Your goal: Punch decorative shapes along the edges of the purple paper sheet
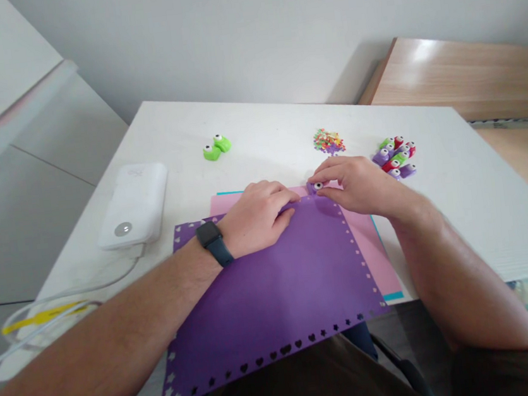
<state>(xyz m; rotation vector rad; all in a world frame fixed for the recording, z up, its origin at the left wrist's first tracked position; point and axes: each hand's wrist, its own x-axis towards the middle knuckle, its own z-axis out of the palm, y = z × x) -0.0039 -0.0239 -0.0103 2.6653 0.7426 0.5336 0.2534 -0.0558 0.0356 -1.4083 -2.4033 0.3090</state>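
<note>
A purple sheet of paper (274, 286) lies in front of me, with star and heart holes along its edges. Its near edge hangs past the table's front. My left hand (266, 213), wearing a dark watch (214, 242), rests on the sheet near its far edge, thumb apart from the fingers. At the far edge, toward the right corner, my right hand (350, 182) grips a small purple paper punch (311, 187) between thumb and fingers. Whether the paper sits inside its slot cannot be seen. Under the purple sheet lie pink paper (367, 246) and blue paper (393, 296).
Two green punches (217, 147) stand at the back left. A pile of colourful paper bits (329, 141) and several punches (395, 157) lie at the back right. On the left are a white power bank (135, 203) and its cable (111, 282). Wooden furniture (469, 76) stands beyond.
</note>
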